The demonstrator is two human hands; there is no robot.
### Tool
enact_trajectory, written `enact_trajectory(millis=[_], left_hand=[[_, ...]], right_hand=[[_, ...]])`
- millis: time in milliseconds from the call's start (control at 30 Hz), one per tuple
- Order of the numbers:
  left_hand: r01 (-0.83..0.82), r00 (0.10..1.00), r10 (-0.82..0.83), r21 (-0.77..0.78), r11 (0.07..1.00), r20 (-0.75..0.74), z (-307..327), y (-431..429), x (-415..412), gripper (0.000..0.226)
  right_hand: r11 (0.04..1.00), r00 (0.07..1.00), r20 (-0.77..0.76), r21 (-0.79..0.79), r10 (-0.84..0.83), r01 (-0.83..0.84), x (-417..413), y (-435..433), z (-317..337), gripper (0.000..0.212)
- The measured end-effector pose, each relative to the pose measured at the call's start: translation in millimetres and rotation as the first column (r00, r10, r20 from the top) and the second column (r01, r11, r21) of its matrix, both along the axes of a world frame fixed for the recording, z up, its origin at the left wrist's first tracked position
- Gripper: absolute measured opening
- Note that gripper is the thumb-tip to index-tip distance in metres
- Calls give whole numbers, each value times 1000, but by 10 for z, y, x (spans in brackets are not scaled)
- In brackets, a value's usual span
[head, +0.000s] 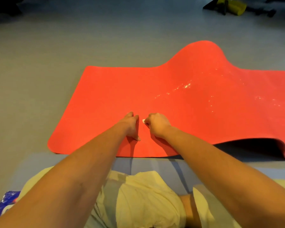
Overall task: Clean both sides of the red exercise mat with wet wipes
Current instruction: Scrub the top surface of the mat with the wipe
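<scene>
1. Both bare forearms reach forward from the bottom edge and converge toward the middle, left from the lower left, right from the lower right
2. Left hand point(132, 126) is palm-down with a roughly straight wrist, fingers extended, tips pressing on the flat red foam exercise mat point(105, 96); thumb points back toward the body
3. Right hand point(157, 126) sits just beside the left with a narrow gap between them, back of hand up, fingers curled into a loose fist
4. Right thumb and fingers pinch a small white crumpled scrap point(144, 121), which pokes out on the side facing the left hand
</scene>
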State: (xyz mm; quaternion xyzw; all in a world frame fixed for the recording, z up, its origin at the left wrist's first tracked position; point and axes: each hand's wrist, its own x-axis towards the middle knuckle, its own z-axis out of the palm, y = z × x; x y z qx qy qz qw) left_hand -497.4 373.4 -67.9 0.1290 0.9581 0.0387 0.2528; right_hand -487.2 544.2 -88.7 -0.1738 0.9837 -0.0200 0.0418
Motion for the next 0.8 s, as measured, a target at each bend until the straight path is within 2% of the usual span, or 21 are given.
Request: enact_trajectory(millis=[367, 633, 800], left_hand=[[-22, 1000, 22, 2, 1000, -22, 32, 57, 14, 133], [-22, 999, 22, -7, 1000, -38, 43, 59, 23, 139], [-46, 998, 46, -5, 999, -37, 69, 84, 37, 134]], right_hand=[[997, 1000, -19, -74, 9, -10, 41, 30, 25, 17], [974, 981, -56, -116, 187, -193, 362, 69, -135, 17], [974, 996, -50, -214, 68, -77, 152, 31, -54, 21]])
